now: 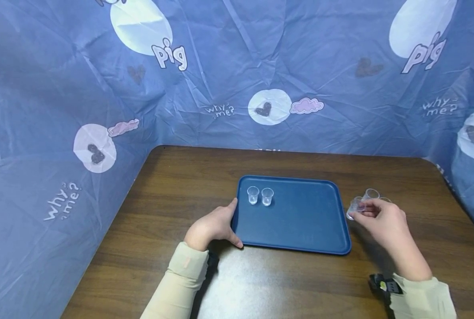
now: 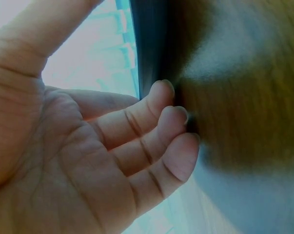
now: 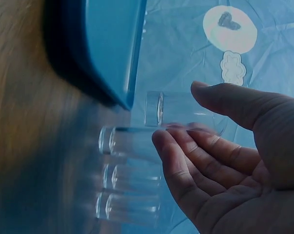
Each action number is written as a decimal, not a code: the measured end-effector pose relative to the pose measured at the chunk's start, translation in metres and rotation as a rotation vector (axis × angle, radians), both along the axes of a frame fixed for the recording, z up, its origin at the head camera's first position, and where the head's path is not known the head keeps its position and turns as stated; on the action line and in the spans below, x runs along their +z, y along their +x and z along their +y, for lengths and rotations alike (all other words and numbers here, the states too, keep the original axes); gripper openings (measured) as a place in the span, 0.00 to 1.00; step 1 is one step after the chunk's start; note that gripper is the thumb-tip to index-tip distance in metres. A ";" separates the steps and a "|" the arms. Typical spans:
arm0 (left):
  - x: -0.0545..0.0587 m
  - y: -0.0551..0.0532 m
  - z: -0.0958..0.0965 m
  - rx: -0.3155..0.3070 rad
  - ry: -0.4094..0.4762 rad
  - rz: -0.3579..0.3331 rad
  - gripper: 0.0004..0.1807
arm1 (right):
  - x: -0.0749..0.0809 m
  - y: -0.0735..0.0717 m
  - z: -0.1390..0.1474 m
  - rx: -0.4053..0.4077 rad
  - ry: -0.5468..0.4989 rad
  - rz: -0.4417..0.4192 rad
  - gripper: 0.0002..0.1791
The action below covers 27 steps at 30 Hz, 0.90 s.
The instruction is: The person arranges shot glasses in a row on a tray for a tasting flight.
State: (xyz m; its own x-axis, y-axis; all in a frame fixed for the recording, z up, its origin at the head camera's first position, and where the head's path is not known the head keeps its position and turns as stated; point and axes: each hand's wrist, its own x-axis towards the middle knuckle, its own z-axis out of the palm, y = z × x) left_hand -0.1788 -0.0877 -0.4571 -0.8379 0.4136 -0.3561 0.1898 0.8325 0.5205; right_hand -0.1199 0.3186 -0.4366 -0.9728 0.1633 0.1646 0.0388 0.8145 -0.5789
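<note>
A blue tray lies on the wooden table. Two small clear cups stand upright side by side near its far left corner. My left hand rests against the tray's left side, fingers along the edge and thumb at the near corner. In the left wrist view its fingertips are at the tray's edge. Just beyond the tray's right edge, my right hand pinches a clear cup between thumb and fingers. More clear cups stand beside that hand, partly hidden behind it in the head view.
The wooden table extends around the tray, with bare wood left of it and in front. A blue printed cloth hangs behind the table and along both sides. A black wrist strap sits at the right sleeve.
</note>
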 end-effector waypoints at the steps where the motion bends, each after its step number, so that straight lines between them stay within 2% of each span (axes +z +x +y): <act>1: 0.000 0.000 0.000 0.000 0.001 -0.002 0.75 | 0.001 -0.001 -0.002 0.007 -0.003 -0.004 0.20; 7: 0.001 0.000 0.000 0.005 0.004 -0.009 0.75 | 0.005 -0.011 -0.013 0.054 -0.027 -0.015 0.20; 11: 0.000 0.000 0.000 0.002 -0.001 -0.003 0.75 | 0.006 -0.016 -0.024 0.088 -0.058 -0.059 0.21; 18: 0.001 0.000 0.000 -0.002 -0.008 0.001 0.76 | 0.002 -0.028 -0.047 0.141 -0.086 -0.097 0.18; 27: 0.002 0.001 0.000 -0.002 -0.023 -0.006 0.76 | -0.006 -0.041 -0.078 0.182 -0.109 -0.104 0.16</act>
State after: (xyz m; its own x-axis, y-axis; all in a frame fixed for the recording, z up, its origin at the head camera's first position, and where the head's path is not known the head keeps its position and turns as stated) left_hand -0.1779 -0.0875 -0.4552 -0.8349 0.4073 -0.3702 0.1887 0.8437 0.5026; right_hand -0.1607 0.2403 -0.4425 -0.9986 -0.0053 0.0530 -0.0392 0.7466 -0.6641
